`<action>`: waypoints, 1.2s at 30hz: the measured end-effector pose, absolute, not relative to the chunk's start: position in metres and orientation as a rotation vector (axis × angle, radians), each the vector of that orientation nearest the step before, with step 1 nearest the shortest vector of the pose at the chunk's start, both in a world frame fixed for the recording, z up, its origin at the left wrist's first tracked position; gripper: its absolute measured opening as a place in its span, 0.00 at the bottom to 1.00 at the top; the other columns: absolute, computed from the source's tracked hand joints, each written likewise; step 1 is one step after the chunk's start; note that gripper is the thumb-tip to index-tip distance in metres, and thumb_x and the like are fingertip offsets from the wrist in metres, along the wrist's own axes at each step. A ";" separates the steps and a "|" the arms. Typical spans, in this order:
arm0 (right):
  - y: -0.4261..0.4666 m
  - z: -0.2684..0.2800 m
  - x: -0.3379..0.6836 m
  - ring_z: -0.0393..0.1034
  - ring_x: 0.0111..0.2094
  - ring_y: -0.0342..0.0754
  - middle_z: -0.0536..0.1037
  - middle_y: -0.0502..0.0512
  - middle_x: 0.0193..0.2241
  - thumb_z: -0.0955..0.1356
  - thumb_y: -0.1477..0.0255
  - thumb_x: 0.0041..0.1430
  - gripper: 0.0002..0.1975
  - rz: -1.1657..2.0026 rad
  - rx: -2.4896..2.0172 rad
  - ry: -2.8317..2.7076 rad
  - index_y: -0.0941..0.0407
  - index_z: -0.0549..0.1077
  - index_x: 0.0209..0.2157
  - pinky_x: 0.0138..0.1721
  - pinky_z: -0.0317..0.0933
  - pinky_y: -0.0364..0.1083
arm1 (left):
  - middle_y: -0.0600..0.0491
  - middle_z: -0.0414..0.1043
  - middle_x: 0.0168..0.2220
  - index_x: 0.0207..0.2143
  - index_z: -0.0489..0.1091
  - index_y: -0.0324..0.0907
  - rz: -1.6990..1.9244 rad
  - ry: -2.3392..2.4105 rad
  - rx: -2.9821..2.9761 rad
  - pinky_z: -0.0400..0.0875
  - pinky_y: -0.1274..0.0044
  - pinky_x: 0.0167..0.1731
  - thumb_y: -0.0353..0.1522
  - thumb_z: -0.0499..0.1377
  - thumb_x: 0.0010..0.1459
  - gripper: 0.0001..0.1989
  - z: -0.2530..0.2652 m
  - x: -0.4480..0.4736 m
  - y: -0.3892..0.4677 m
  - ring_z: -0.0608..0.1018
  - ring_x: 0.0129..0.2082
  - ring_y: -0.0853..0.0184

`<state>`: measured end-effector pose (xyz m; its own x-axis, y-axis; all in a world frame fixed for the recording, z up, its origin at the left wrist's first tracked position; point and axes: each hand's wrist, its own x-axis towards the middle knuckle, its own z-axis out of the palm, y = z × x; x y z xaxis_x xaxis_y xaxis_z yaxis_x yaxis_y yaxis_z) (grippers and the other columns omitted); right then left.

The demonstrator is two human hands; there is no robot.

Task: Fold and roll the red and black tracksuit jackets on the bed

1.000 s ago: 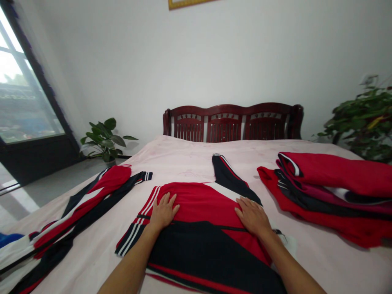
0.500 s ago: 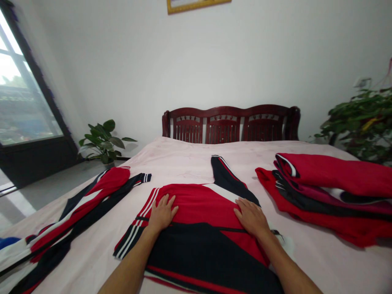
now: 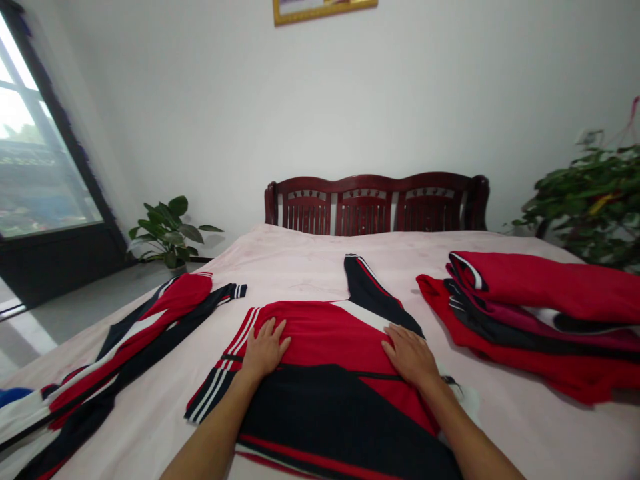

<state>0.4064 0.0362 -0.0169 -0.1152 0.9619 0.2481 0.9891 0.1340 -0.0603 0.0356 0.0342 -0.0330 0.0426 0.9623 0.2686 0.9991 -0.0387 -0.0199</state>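
Note:
A red, navy and white track jacket (image 3: 325, 333) lies spread on the bed in front of me, its striped hem toward the left. One navy sleeve (image 3: 373, 293) stretches away toward the headboard; the other lies folded across the near half. My left hand (image 3: 265, 348) rests flat near the striped hem, fingers spread. On the right part of the jacket, by the white panel, my right hand (image 3: 411, 355) lies open with its palm down. Both palms touch the cloth, and neither hand grips it.
A pile of folded red and dark clothes (image 3: 545, 287) sits on the right of the pink bedsheet (image 3: 300, 263). More red, navy and white garments (image 3: 135, 347) lie at the left. Beyond are a wooden headboard (image 3: 365, 207) and potted plants (image 3: 170, 230) on either side.

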 end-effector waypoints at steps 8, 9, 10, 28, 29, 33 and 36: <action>0.038 -0.019 0.407 0.60 0.63 0.54 0.69 0.60 0.62 0.58 0.64 0.67 0.25 -0.176 -1.922 -2.188 0.59 0.69 0.60 0.65 0.50 0.54 | 0.44 0.57 0.68 0.67 0.58 0.48 -0.262 -2.041 -2.119 0.53 0.54 0.63 0.45 0.46 0.68 0.28 -0.032 0.035 0.035 0.61 0.67 0.55; 0.038 -0.019 0.407 0.60 0.63 0.54 0.69 0.60 0.62 0.58 0.64 0.67 0.25 -0.175 -1.921 -2.185 0.59 0.69 0.60 0.65 0.50 0.54 | 0.44 0.57 0.68 0.67 0.58 0.48 -0.262 -2.040 -2.119 0.53 0.54 0.63 0.45 0.46 0.68 0.28 -0.032 0.035 0.035 0.61 0.67 0.55; 0.038 -0.020 0.408 0.60 0.63 0.54 0.69 0.59 0.62 0.58 0.64 0.68 0.25 -0.174 -1.918 -2.181 0.59 0.69 0.60 0.64 0.50 0.54 | 0.44 0.57 0.68 0.67 0.58 0.48 -0.262 -2.037 -2.119 0.53 0.54 0.63 0.45 0.46 0.68 0.28 -0.031 0.036 0.035 0.61 0.67 0.55; 0.041 -0.026 0.410 0.61 0.63 0.55 0.69 0.60 0.61 0.59 0.64 0.66 0.24 -0.143 -1.889 -2.148 0.57 0.70 0.59 0.65 0.49 0.55 | 0.44 0.57 0.68 0.67 0.58 0.48 -0.271 -2.047 -2.110 0.52 0.55 0.64 0.44 0.47 0.68 0.27 -0.030 0.037 0.033 0.61 0.67 0.57; 0.041 -0.026 0.410 0.60 0.63 0.55 0.69 0.60 0.61 0.59 0.64 0.66 0.24 -0.142 -1.894 -2.152 0.57 0.70 0.59 0.65 0.49 0.55 | 0.44 0.57 0.68 0.67 0.58 0.48 -0.273 -2.049 -2.112 0.52 0.55 0.64 0.44 0.47 0.68 0.27 -0.030 0.037 0.034 0.61 0.67 0.57; 0.041 -0.025 0.410 0.60 0.63 0.55 0.69 0.59 0.62 0.59 0.64 0.67 0.24 -0.149 -1.900 -2.158 0.58 0.70 0.59 0.65 0.50 0.55 | 0.44 0.57 0.68 0.67 0.58 0.47 -0.282 -2.042 -2.123 0.53 0.54 0.63 0.44 0.47 0.68 0.28 -0.032 0.036 0.035 0.62 0.67 0.56; 0.041 -0.025 0.410 0.60 0.63 0.55 0.69 0.60 0.61 0.59 0.64 0.67 0.25 -0.170 -1.904 -2.169 0.59 0.69 0.59 0.65 0.49 0.54 | 0.43 0.58 0.68 0.67 0.58 0.47 -0.294 -2.033 -2.126 0.53 0.54 0.63 0.44 0.48 0.68 0.28 -0.032 0.035 0.035 0.62 0.67 0.55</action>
